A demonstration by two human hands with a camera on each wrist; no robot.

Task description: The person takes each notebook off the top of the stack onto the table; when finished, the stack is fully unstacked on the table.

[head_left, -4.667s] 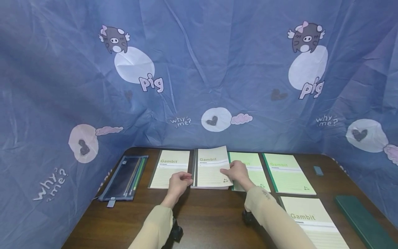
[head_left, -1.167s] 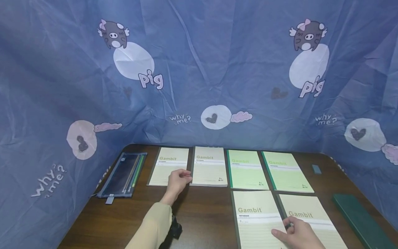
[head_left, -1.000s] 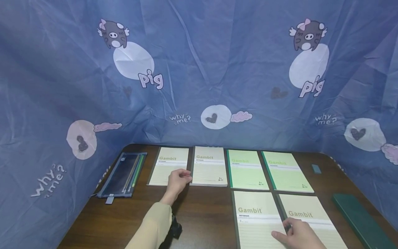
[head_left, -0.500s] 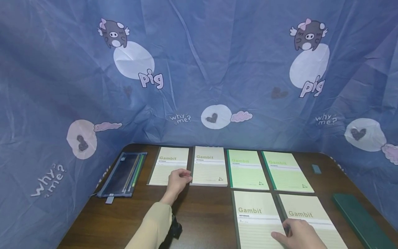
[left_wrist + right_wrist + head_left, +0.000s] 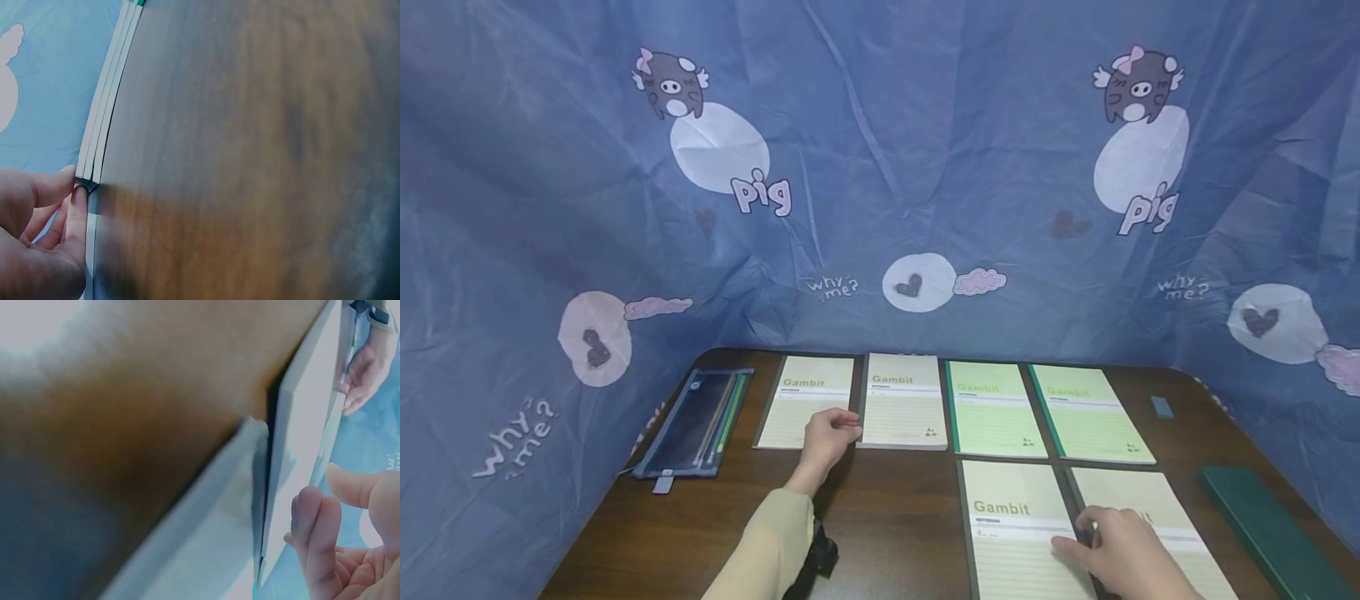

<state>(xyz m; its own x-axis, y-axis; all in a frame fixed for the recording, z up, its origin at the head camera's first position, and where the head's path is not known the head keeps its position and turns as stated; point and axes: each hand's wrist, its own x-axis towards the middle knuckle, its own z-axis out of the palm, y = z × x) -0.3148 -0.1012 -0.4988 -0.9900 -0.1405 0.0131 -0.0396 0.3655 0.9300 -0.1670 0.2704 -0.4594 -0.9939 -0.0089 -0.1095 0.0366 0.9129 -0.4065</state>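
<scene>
My left hand sits over the lower right part of the far-left Gambit notebook. Its thumb and fingers touch the dark spine corner of the neighbouring notebook stack; the left wrist view shows several notebook edges stacked there. My right hand hovers above the two front notebooks, fingers loosely bent and holding nothing. The left front notebook lies beside the right front notebook, which the hand partly covers. In the right wrist view, the fingers stand apart from the notebooks.
Two green-spined notebooks, the inner one and the outer one, finish the back row. A mesh pouch with pencils lies at left. A small blue block and a dark green case lie at right.
The right hand took the top notebook from the stack and laid it at the front, left of the other one. It has since let go and risen slightly. The left hand stays put.
</scene>
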